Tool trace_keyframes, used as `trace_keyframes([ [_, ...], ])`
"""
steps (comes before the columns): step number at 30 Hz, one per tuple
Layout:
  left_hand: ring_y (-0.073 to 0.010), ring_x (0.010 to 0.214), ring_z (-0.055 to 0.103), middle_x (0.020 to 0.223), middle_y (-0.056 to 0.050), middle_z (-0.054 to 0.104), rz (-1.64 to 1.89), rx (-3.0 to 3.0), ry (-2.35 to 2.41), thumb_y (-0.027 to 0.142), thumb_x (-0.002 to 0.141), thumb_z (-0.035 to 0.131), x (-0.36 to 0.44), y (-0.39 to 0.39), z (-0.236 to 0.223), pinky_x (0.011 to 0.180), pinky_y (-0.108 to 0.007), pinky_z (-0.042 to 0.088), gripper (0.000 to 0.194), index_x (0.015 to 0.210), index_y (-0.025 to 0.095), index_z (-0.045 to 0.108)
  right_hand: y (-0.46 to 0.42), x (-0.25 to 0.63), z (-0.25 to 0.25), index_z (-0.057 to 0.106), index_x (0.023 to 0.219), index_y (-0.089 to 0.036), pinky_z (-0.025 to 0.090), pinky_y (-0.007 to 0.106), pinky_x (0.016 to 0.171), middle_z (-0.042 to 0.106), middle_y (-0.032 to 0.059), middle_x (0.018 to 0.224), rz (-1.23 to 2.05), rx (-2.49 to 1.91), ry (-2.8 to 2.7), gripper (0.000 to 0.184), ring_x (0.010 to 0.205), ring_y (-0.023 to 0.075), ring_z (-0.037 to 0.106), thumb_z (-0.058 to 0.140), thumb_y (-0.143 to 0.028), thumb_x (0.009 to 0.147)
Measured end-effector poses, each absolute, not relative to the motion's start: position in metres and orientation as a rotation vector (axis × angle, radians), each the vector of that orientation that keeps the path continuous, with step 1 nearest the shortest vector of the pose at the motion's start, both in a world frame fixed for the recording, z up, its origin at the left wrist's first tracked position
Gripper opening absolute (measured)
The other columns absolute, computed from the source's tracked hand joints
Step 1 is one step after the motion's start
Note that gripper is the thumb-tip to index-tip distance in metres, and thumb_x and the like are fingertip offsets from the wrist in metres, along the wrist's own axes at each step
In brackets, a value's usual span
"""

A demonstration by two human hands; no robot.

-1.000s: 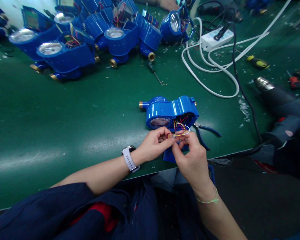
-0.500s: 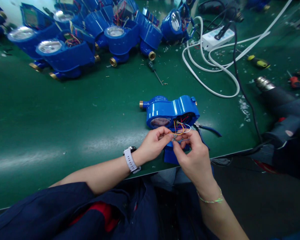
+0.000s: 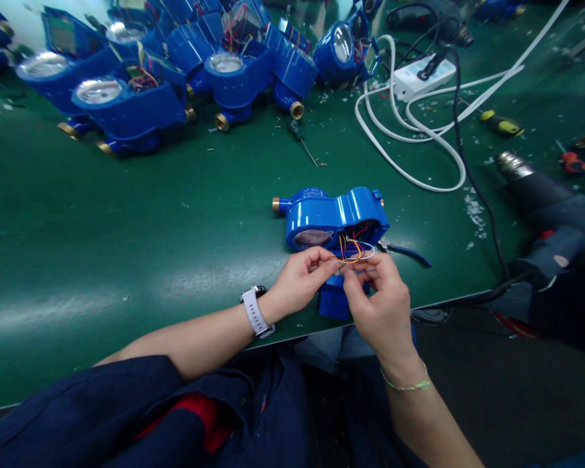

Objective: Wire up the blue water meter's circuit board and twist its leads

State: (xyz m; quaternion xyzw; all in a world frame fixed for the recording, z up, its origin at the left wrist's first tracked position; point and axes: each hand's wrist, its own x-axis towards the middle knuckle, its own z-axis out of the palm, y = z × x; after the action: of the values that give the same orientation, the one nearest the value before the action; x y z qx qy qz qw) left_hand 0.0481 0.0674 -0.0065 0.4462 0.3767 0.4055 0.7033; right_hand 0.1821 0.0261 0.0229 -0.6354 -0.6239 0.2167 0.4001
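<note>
A blue water meter (image 3: 336, 209) lies on its side on the green table, its round glass facing me and thin coloured wires (image 3: 353, 250) coming out of its open compartment. My left hand (image 3: 305, 279) pinches wires at their ends just below the meter. Close beside it, my right hand (image 3: 377, 292) has thumb and forefinger pressed together near the same wires; a thin bluish strand shows at its fingers. The exact wire ends are hidden by the fingertips. Under my hands is a blue cover (image 3: 334, 302) at the table edge.
Several blue meters (image 3: 127, 114) stand at the back left. A screwdriver (image 3: 302, 140) and small screws lie beyond the meter. Blue-handled pliers (image 3: 409, 253) are right of my hands. A heat gun (image 3: 550, 201), a white power strip (image 3: 424, 77) and looped cable (image 3: 448, 188) occupy the right.
My right hand has shifted slightly to the right, away from my left fingertips. My left hand and the meter stay in place.
</note>
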Motion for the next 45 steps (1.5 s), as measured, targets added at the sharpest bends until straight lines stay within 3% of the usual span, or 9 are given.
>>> trace_keyframes([
  [6, -0.0084, 0.063, 0.049, 0.07, 0.001, 0.057, 0.91, 0.979, 0.834, 0.043, 0.077, 0.069, 0.049, 0.066, -0.008, 0.061, -0.022, 0.041, 0.032, 0.076, 0.014, 0.056, 0.021, 0.184, 0.023, 0.053, 0.104, -0.022, 0.046, 0.027, 0.065, 0.064, -0.0021, 0.085, 0.605, -1.574, -1.615, 0.025, 0.061, 0.0118, 0.054, 0.062, -0.015, 0.082],
  [16, -0.01, 0.067, 0.052, 0.073, 0.001, 0.057, 0.906, 0.992, 0.815, 0.038, 0.08, 0.065, 0.05, 0.065, -0.009, 0.065, -0.022, 0.044, 0.025, 0.081, 0.015, 0.055, 0.021, 0.179, 0.013, 0.052, 0.101, -0.021, 0.043, 0.03, 0.064, 0.057, 0.0001, 0.084, 0.473, -1.557, -1.648, 0.014, 0.064, 0.0139, 0.049, 0.053, -0.017, 0.089],
  [20, -0.0104, 0.068, 0.05, 0.075, 0.001, 0.056, 0.86, 1.049, 0.812, 0.031, 0.082, 0.061, 0.049, 0.062, -0.006, 0.065, -0.023, 0.042, 0.017, 0.081, 0.015, 0.055, 0.023, 0.178, 0.012, 0.051, 0.104, -0.022, 0.047, 0.03, 0.067, 0.058, 0.0024, 0.092, 0.709, -1.486, -1.371, 0.015, 0.072, 0.0141, 0.057, 0.055, -0.021, 0.09],
  [25, -0.013, 0.078, 0.057, 0.085, -0.002, 0.062, 0.78, 1.132, 0.823, 0.018, 0.077, 0.059, 0.047, 0.061, -0.006, 0.075, -0.026, 0.044, 0.01, 0.087, 0.015, 0.058, 0.026, 0.18, 0.016, 0.055, 0.098, -0.021, 0.044, 0.022, 0.052, 0.058, -0.0029, 0.075, 0.918, -1.363, -1.069, 0.012, 0.056, 0.0092, 0.053, 0.06, -0.022, 0.087],
  [31, -0.011, 0.067, 0.051, 0.076, -0.001, 0.058, 0.773, 1.117, 0.851, 0.031, 0.08, 0.06, 0.048, 0.063, -0.007, 0.065, -0.024, 0.041, 0.018, 0.078, 0.014, 0.057, 0.02, 0.184, 0.018, 0.059, 0.101, -0.021, 0.05, 0.025, 0.064, 0.064, -0.0004, 0.089, 0.94, -1.371, -1.11, 0.015, 0.066, 0.0109, 0.06, 0.061, -0.019, 0.086],
  [38, -0.0098, 0.062, 0.043, 0.068, 0.002, 0.049, 0.816, 1.164, 0.865, 0.032, 0.079, 0.058, 0.047, 0.065, -0.004, 0.06, -0.024, 0.035, 0.021, 0.069, 0.015, 0.053, 0.023, 0.188, 0.018, 0.067, 0.098, -0.021, 0.048, 0.032, 0.079, 0.066, 0.004, 0.098, 0.941, -1.448, -1.36, 0.012, 0.086, 0.0173, 0.062, 0.064, -0.023, 0.087],
  [42, -0.0099, 0.063, 0.042, 0.068, 0.003, 0.047, 0.829, 1.197, 0.87, 0.032, 0.078, 0.06, 0.045, 0.065, -0.003, 0.059, -0.024, 0.033, 0.023, 0.064, 0.015, 0.052, 0.026, 0.187, 0.017, 0.069, 0.09, -0.021, 0.048, 0.031, 0.079, 0.067, 0.0024, 0.089, 1.009, -1.416, -1.309, 0.006, 0.083, 0.0172, 0.062, 0.064, -0.025, 0.088],
  [45, -0.0104, 0.066, 0.046, 0.07, 0.002, 0.052, 0.832, 1.067, 0.819, 0.034, 0.076, 0.065, 0.046, 0.065, -0.003, 0.065, -0.024, 0.038, 0.024, 0.068, 0.014, 0.056, 0.027, 0.186, 0.013, 0.069, 0.088, -0.021, 0.05, 0.027, 0.071, 0.066, 0.0, 0.082, 1.076, -1.345, -1.177, 0.005, 0.072, 0.0141, 0.06, 0.065, -0.024, 0.087],
])
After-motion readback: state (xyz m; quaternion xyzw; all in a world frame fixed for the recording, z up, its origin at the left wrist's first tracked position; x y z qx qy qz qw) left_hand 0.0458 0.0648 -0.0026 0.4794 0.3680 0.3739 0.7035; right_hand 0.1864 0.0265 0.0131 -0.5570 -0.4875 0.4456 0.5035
